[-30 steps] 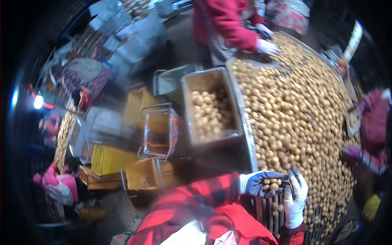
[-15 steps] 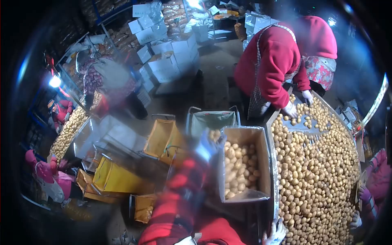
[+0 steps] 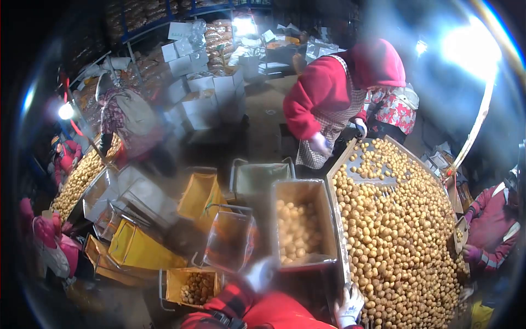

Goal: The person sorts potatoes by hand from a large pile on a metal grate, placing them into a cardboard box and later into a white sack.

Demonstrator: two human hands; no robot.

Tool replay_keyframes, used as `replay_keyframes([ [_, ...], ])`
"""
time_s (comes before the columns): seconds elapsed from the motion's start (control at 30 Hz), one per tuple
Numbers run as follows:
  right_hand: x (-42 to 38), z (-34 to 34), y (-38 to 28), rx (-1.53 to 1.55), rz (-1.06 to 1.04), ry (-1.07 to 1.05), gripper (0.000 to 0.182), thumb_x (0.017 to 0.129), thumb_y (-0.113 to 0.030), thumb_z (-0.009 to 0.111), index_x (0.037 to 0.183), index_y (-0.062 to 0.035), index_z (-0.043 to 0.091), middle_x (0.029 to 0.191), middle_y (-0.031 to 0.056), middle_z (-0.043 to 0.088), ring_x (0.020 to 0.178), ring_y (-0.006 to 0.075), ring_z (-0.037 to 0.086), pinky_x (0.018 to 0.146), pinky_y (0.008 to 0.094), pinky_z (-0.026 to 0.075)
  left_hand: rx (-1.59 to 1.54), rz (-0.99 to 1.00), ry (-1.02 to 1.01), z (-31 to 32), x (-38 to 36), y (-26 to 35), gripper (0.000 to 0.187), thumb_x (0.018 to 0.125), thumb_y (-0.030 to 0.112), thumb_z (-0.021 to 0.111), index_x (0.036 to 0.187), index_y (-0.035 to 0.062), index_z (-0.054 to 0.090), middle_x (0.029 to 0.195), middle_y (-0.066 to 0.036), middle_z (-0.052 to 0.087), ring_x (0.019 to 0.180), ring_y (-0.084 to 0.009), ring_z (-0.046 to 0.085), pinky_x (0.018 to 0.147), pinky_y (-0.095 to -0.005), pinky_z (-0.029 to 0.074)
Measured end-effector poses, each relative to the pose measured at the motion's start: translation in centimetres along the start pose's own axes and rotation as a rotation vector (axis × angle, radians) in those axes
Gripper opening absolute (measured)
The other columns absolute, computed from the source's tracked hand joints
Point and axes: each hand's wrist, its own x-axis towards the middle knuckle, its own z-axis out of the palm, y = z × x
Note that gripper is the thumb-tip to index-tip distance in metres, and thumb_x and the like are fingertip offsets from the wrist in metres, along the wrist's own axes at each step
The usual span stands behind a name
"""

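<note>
My left hand (image 3: 261, 273), in a pale glove, is smeared by motion beside the near left corner of a plastic-lined box (image 3: 305, 222); its fingers cannot be made out. Small round potatoes (image 3: 298, 230) lie inside that box. At the sorting table's near left edge, my right hand (image 3: 349, 307) wears a white glove with dark marks. It rests on the rim (image 3: 339, 247) with fingers stretched out, next to the spread of potatoes (image 3: 405, 247).
A yellow-lined crate (image 3: 193, 286) holding potatoes stands at my left, near a clear-lined frame bin (image 3: 230, 238) and a pale green bin (image 3: 262, 178). A co-worker in a pink hood (image 3: 334, 93) stands across the table; another person (image 3: 493, 219) is at its right.
My left hand has drawn back toward me from the box's far left corner. The view has shifted right, and the pink-hooded co-worker has lifted their hands off the potatoes and straightened up.
</note>
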Motion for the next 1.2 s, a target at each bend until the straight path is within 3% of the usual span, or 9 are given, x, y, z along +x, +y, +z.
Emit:
replay_keyframes([
  [0.17, -0.7, 0.8, 0.3, -0.029, 0.011, -0.020, 0.080, 0.071, -0.026, 0.077, 0.143, -0.0097, 0.046, 0.147, 0.0225, 0.040, 0.132, 0.0412, 0.038, 0.111, 0.0547, 0.029, 0.343, 0.009, 0.148, 2.3, -13.1, -8.0, 0.041, 0.104, 0.024, 0.048, 0.141, 0.0077, 0.048, 0.128, -0.010, 0.061, 0.078, -0.0100, 0.057, 0.050, -0.0174, 0.044],
  [0.23, -0.6, 1.1, 0.3, -0.025, 0.018, 0.000, 0.076, 0.072, -0.025, 0.076, 0.141, -0.0113, 0.048, 0.146, 0.0224, 0.042, 0.132, 0.0402, 0.040, 0.110, 0.0539, 0.030, 0.549, -0.011, 0.353, 2.5, -17.4, -10.3, 0.050, 0.099, 0.039, 0.056, 0.135, 0.0037, 0.056, 0.127, -0.014, 0.063, 0.105, -0.0231, 0.062, 0.087, -0.0324, 0.052],
  [0.33, -0.6, 1.0, 0.6, -0.012, 0.012, 0.050, 0.066, 0.074, -0.017, 0.072, 0.136, -0.0130, 0.052, 0.142, 0.0227, 0.046, 0.126, 0.0402, 0.046, 0.105, 0.0526, 0.035, 0.578, -0.026, 0.519, 0.4, -22.0, -11.9, 0.048, 0.098, 0.035, 0.058, 0.135, 0.0052, 0.056, 0.127, -0.013, 0.065, 0.097, -0.0252, 0.066, 0.083, -0.0360, 0.055],
  [0.4, -0.3, 3.9, 3.0, -0.173, -0.075, 0.139, 0.053, 0.074, -0.007, 0.068, 0.127, -0.0096, 0.059, 0.127, 0.0232, 0.058, 0.104, 0.0416, 0.059, 0.089, 0.0514, 0.047, 1.436, 0.658, 0.190, -0.2, -26.6, -13.9, 0.039, 0.099, 0.009, 0.052, 0.138, -0.0006, 0.052, 0.123, -0.017, 0.066, 0.114, -0.0260, 0.065, 0.095, -0.0377, 0.053],
  [0.5, 0.4, 1.1, 1.0, 0.022, -0.073, 0.128, 0.054, 0.075, -0.002, 0.069, 0.128, -0.0076, 0.060, 0.120, 0.0213, 0.062, 0.105, 0.0386, 0.062, 0.090, 0.0458, 0.051, 0.456, 0.456, 0.299, -3.6, -28.9, -14.5, 0.041, 0.101, 0.025, 0.056, 0.138, 0.0063, 0.055, 0.116, -0.014, 0.070, 0.090, -0.0192, 0.067, 0.078, -0.0286, 0.053],
  [0.67, 0.6, 2.5, 0.5, -0.255, -0.142, 0.093, 0.070, 0.074, -0.015, 0.074, 0.141, -0.0107, 0.052, 0.155, 0.0216, 0.035, 0.138, 0.0412, 0.039, 0.109, 0.0572, 0.035, 0.346, 0.479, 0.605, -5.9, -36.0, -14.9, 0.041, 0.098, 0.032, 0.060, 0.133, 0.0108, 0.059, 0.117, -0.010, 0.069, 0.092, -0.0210, 0.067, 0.077, -0.0315, 0.054],
  [0.8, -0.4, 6.2, -10.6, -0.023, -0.683, 0.130, 0.074, 0.074, -0.014, 0.073, 0.144, -0.0069, 0.048, 0.148, 0.0248, 0.043, 0.132, 0.0430, 0.045, 0.109, 0.0537, 0.037, 0.396, 1.045, 0.491, -14.4, -40.4, -18.0, 0.034, 0.099, 0.028, 0.060, 0.127, 0.0100, 0.064, 0.116, -0.010, 0.069, 0.096, -0.0230, 0.068, 0.082, -0.0359, 0.056],
  [1.03, -8.0, 15.7, -41.3, 0.257, -1.217, -0.181, 0.076, 0.074, -0.018, 0.073, 0.144, -0.0054, 0.045, 0.146, 0.0245, 0.046, 0.127, 0.0426, 0.049, 0.106, 0.0521, 0.039, -0.068, 1.083, 0.654, -21.7, -47.3, -4.6, 0.029, 0.100, 0.020, 0.058, 0.124, 0.0028, 0.060, 0.099, -0.019, 0.071, 0.078, -0.0268, 0.070, 0.070, -0.0380, 0.059],
  [1.2, -7.6, 17.7, -47.6, 0.226, -1.355, -0.397, 0.069, 0.075, -0.022, 0.067, 0.140, -0.0042, 0.051, 0.136, 0.0259, 0.054, 0.117, 0.0438, 0.056, 0.100, 0.0518, 0.044, -0.404, 1.128, 0.650, -24.6, -51.1, 3.3, 0.022, 0.100, 0.020, 0.058, 0.114, 0.0040, 0.062, 0.094, -0.017, 0.070, 0.074, -0.0254, 0.069, 0.065, -0.0367, 0.058],
])
